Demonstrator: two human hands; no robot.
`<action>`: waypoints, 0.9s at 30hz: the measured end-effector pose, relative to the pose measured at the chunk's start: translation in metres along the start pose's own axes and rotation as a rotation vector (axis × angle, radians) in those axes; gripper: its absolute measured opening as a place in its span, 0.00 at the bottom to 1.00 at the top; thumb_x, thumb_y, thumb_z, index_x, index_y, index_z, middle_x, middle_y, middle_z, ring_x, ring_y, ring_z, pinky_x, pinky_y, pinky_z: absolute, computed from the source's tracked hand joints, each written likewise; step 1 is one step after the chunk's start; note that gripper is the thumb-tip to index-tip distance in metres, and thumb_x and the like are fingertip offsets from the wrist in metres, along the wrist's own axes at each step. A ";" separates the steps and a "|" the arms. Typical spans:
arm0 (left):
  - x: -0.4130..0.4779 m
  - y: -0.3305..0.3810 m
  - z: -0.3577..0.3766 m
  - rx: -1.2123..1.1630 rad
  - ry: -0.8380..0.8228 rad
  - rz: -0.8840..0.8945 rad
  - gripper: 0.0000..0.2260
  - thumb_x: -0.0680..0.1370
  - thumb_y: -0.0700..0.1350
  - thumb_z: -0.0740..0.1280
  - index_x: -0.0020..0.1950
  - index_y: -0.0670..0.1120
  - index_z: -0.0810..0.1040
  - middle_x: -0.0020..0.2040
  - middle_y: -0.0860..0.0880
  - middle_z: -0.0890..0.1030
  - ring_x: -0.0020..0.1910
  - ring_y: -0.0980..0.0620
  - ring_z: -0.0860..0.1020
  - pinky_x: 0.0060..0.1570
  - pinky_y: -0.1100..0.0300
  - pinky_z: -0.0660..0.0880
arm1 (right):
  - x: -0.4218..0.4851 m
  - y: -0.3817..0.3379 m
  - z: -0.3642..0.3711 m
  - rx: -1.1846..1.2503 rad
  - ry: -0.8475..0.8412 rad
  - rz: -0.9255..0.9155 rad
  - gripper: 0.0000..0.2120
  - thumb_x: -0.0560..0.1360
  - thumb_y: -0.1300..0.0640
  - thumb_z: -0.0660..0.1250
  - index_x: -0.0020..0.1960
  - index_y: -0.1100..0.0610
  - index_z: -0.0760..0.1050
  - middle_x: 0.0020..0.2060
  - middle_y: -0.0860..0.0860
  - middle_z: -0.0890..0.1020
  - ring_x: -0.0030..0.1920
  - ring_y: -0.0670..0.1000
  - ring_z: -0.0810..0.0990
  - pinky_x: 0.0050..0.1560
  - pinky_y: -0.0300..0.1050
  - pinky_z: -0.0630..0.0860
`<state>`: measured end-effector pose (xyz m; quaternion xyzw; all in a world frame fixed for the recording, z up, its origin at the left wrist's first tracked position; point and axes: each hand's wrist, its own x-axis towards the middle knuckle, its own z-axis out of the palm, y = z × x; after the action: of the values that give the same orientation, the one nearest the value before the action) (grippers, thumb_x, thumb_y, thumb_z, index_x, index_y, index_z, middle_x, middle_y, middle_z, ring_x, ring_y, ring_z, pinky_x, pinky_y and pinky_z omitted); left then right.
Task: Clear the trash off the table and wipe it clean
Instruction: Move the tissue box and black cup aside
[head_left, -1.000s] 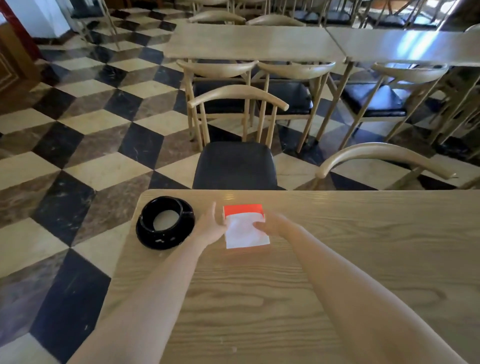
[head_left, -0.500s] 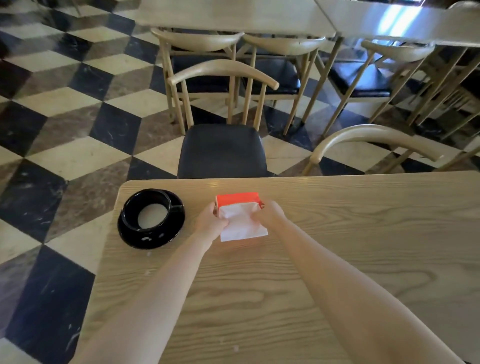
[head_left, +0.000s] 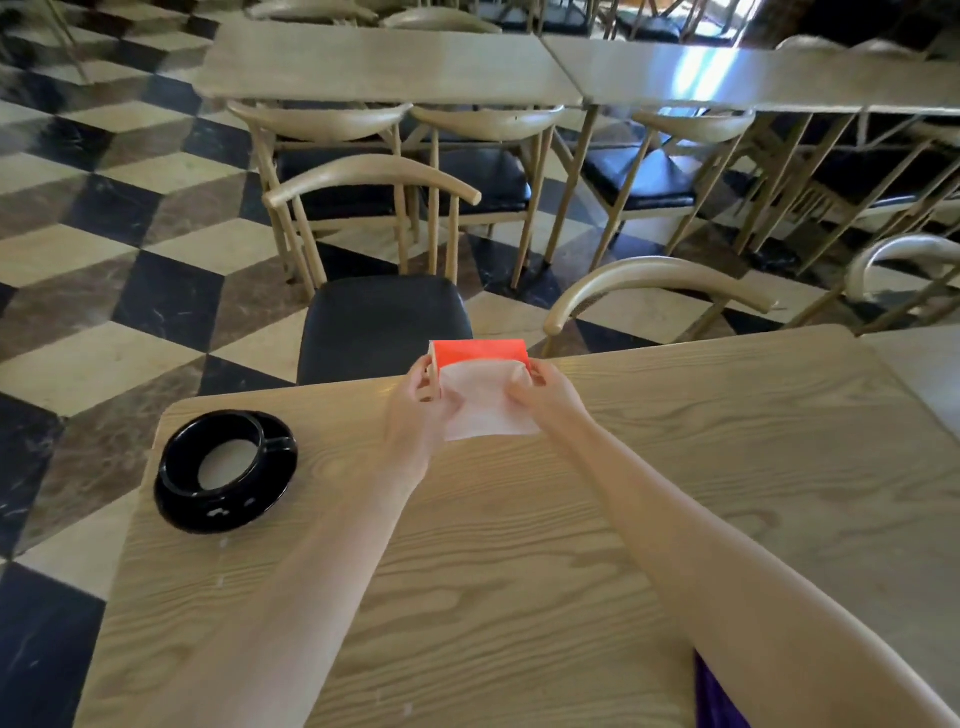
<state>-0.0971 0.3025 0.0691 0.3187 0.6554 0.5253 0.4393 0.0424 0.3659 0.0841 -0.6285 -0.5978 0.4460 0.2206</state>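
A red tissue box (head_left: 478, 352) is raised near the far edge of the wooden table (head_left: 519, 545). My left hand (head_left: 415, 410) grips the box's left side. My right hand (head_left: 548, 392) pinches a white tissue (head_left: 485, 405) that hangs out of the box toward me. A black cup on a black saucer (head_left: 226, 470) stands at the table's left, with small white crumbs (head_left: 223, 543) on the wood near it.
A chair with a black seat (head_left: 384, 322) is tucked at the far edge behind the box. Another chair back (head_left: 654, 280) curves to the right. More tables and chairs stand beyond on the checkered floor. A purple cloth (head_left: 719, 701) shows at the bottom right.
Both hands have lifted the box off the table toward its far edge, and more of the tissue is drawn out. The camera has tilted.
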 end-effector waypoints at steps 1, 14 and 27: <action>-0.002 0.005 0.009 0.001 -0.006 0.023 0.17 0.74 0.44 0.69 0.62 0.54 0.72 0.51 0.55 0.79 0.51 0.53 0.78 0.46 0.58 0.79 | -0.001 0.003 -0.012 0.029 0.000 -0.001 0.19 0.77 0.52 0.61 0.67 0.57 0.69 0.59 0.54 0.78 0.57 0.53 0.76 0.52 0.44 0.73; -0.046 0.061 0.187 -0.306 -0.246 -0.091 0.28 0.73 0.40 0.70 0.71 0.49 0.65 0.60 0.40 0.79 0.58 0.42 0.79 0.61 0.46 0.74 | 0.002 0.058 -0.210 0.412 0.041 0.053 0.21 0.73 0.57 0.68 0.66 0.56 0.71 0.56 0.58 0.81 0.57 0.57 0.80 0.61 0.55 0.75; -0.056 0.017 0.404 -0.147 -0.343 -0.187 0.30 0.71 0.37 0.72 0.70 0.46 0.63 0.49 0.47 0.79 0.51 0.47 0.78 0.42 0.57 0.78 | 0.022 0.185 -0.369 0.354 0.203 0.203 0.19 0.74 0.58 0.66 0.65 0.58 0.72 0.57 0.55 0.80 0.55 0.52 0.78 0.59 0.48 0.74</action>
<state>0.2927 0.4227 0.0743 0.3084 0.5577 0.4664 0.6135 0.4466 0.4458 0.1137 -0.6787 -0.4186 0.4984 0.3402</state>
